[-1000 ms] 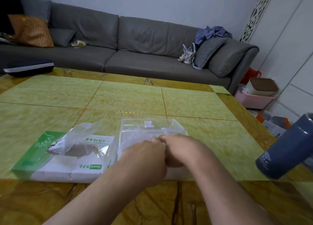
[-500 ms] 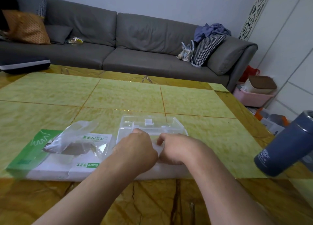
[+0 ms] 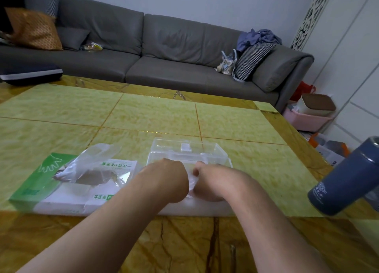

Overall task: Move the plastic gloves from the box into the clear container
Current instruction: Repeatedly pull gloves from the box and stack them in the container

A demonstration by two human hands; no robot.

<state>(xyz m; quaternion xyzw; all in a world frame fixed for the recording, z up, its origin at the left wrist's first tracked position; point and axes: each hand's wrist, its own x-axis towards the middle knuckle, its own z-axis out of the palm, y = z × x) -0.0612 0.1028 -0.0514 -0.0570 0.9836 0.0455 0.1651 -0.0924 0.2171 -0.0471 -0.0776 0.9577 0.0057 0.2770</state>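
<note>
Both hands meet over the clear container [image 3: 187, 152] — left hand [image 3: 168, 180] and right hand [image 3: 213, 182] curled, pinching filmy plastic gloves [image 3: 191, 182] between them; more gloves [image 3: 92, 166] spill from the box [image 3: 61, 192] alongside on the desk [image 3: 143, 112].

A yellow-green table [image 3: 143, 116] bears a glove box [image 3: 61, 192], clear container [image 3: 209, 151] and blue flask [image 3: 346, 182].

hands [image 3: 189, 180] back together | gap closed vs 0.5s ago | over clear container [image 3: 188, 151]
</note>
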